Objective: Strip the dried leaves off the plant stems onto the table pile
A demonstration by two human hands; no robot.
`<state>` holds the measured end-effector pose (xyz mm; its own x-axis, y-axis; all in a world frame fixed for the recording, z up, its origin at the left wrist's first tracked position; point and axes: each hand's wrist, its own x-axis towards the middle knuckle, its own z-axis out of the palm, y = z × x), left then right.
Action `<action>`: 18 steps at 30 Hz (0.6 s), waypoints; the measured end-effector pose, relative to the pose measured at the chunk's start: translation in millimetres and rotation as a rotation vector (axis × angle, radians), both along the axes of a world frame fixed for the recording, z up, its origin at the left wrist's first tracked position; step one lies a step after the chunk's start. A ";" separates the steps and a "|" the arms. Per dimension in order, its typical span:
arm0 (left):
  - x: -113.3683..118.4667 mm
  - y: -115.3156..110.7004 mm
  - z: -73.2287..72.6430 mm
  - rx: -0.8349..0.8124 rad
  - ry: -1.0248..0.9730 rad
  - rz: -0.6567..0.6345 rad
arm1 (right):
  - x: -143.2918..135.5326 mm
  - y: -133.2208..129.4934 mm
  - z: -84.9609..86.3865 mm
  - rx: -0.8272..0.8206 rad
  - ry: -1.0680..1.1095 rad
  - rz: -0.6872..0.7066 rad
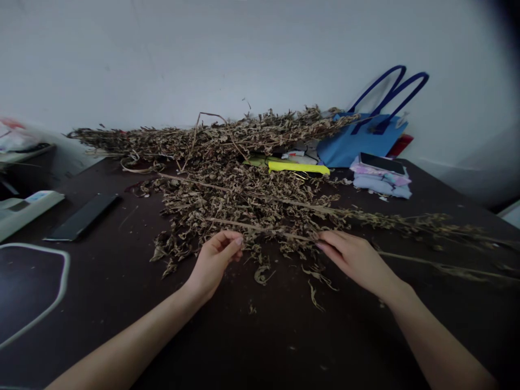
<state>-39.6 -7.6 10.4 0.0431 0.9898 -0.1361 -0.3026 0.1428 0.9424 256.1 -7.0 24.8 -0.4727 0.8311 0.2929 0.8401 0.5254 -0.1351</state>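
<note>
My right hand [357, 260] is closed around a dried plant stem [280, 233]. The bare end of this stem points left over the leaves, and its leafy end runs off to the right past my wrist. My left hand [217, 260] is closed in a pinch just below that bare end; whatever lies between its fingertips is too small to make out. Behind both hands spreads a heap of dry, curled brown leaves [227, 200]. Another long dried stalk [300, 203] lies across the heap, its leafy tip reaching to the right.
A large bundle of dried stalks [162, 142] lies along the wall. Farther right are a blue bag [345, 143], a yellow object [298, 168] and a phone [382, 163] on folded packs. On the left sit a dark flat device [83, 216], a power strip [32, 208] and a white cable [65, 276].
</note>
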 end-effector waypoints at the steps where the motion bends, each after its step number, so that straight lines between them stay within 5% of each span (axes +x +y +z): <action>1: -0.4 0.4 -1.2 0.011 0.050 -0.015 | 0.0 -0.1 0.7 0.000 0.017 -0.018; 9: -2.1 2.6 -3.7 0.132 0.343 -0.127 | 1.1 -1.8 9.3 -0.035 0.074 -0.043; 18: -3.3 3.1 -6.9 0.184 0.404 -0.187 | 1.1 -1.9 14.2 -0.026 0.104 -0.038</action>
<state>-42.9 -4.6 3.5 0.2021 0.9794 -0.0015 0.1076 -0.0207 0.9940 257.2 -8.9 39.0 -0.4088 0.8558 0.3169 0.8400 0.4886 -0.2359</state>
